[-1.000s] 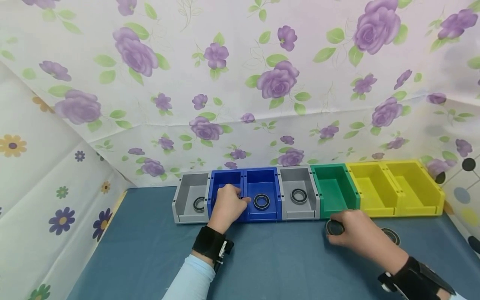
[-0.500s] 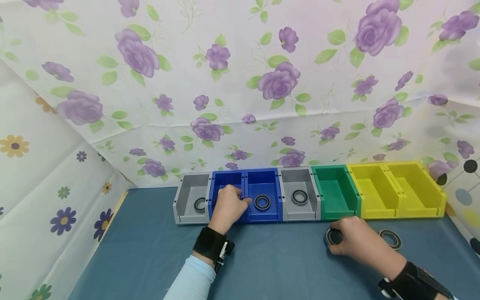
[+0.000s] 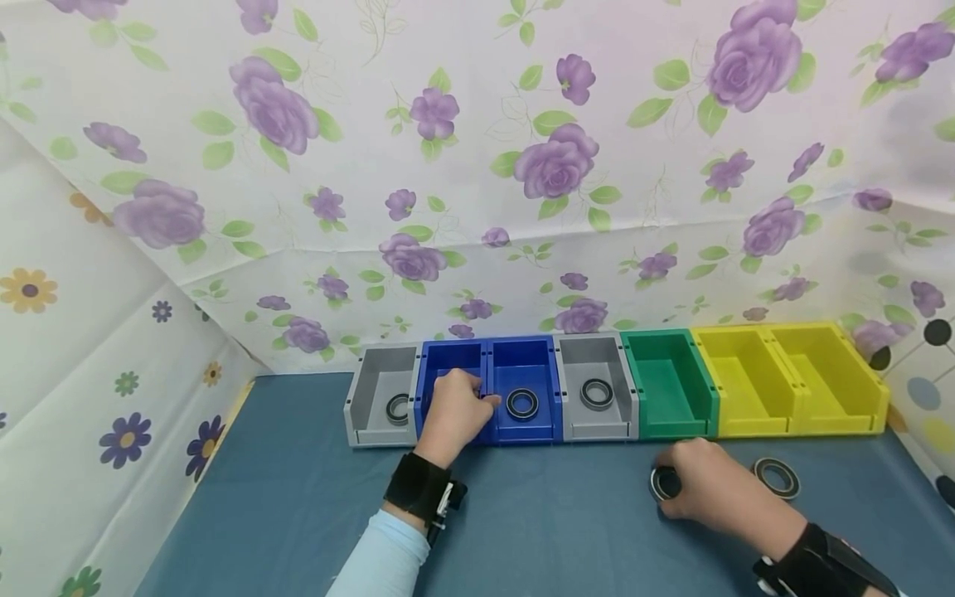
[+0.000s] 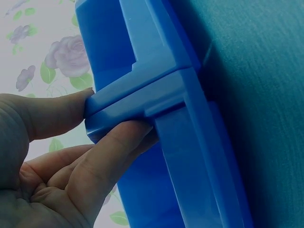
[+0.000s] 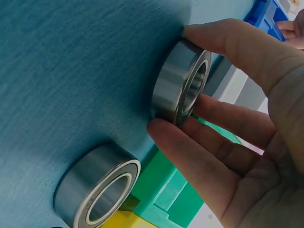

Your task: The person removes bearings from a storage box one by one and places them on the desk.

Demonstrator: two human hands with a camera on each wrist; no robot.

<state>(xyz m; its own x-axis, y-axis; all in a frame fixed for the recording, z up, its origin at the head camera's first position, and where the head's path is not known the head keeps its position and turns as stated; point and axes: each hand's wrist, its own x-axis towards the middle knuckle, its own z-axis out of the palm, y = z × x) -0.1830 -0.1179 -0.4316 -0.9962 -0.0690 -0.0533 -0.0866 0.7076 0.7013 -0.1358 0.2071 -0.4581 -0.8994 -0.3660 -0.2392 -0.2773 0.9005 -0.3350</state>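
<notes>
My left hand (image 3: 455, 414) pinches the adjoining walls of two blue bins, thumb on one side and fingers on the other; the left wrist view shows it at the shared blue edge (image 4: 137, 97). My right hand (image 3: 712, 485) grips a ball bearing (image 5: 173, 85) by its rim between thumb and fingers, on the blue cloth in front of the green bin (image 3: 667, 381). The bearing stands tilted on edge, close to the cloth. Beside the right hand a second bearing (image 5: 90, 178) lies flat on the cloth.
Bins stand in a row against the flowered backdrop. Single bearings lie in the left grey bin (image 3: 358, 414), the right blue bin (image 3: 522, 365) and the other grey bin (image 3: 589, 356). Two yellow bins (image 3: 828, 381) end the row at the right.
My right hand has drawn back slightly toward me with the bearing, away from the green bin, and more of the second bearing shows. My left hand has stayed at the blue bins.
</notes>
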